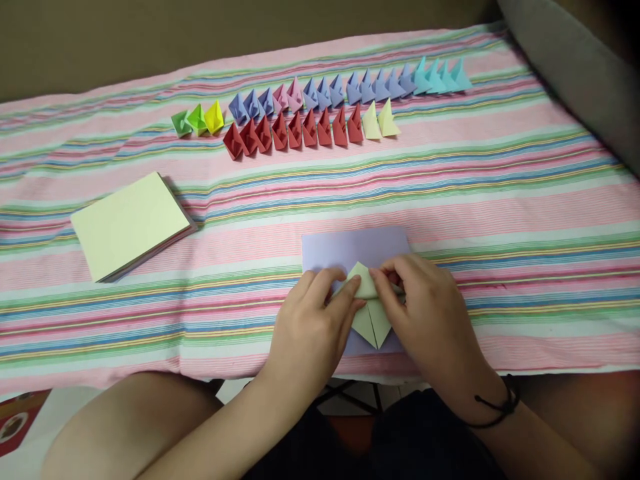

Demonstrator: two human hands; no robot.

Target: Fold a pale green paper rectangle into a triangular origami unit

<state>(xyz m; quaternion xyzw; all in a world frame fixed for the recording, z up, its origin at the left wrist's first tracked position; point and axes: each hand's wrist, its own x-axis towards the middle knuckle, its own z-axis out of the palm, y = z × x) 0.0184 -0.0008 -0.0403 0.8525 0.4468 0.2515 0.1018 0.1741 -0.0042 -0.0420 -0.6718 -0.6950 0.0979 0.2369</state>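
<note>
A pale yellow-green folded paper (374, 323) lies over a lilac sheet (345, 248) near the table's front edge. It has a pointed top, a pointed bottom and a crease down the lower middle. My left hand (317, 317) is closed on its left side, with the forefinger pressing near the top point. On the right side, my right hand (425, 300) pinches the paper's edge between thumb and fingers. The side corners of the paper are hidden under my fingers.
A stack of pale yellow paper (133, 223) lies at left. Farther back stand rows of small folded paper pieces: red (310, 128), blue-violet (367, 87), turquoise (440, 77), and green and yellow ones (199, 120). A striped cloth (525, 220) covers the table; a grey cushion-like shape (565, 60) borders the right.
</note>
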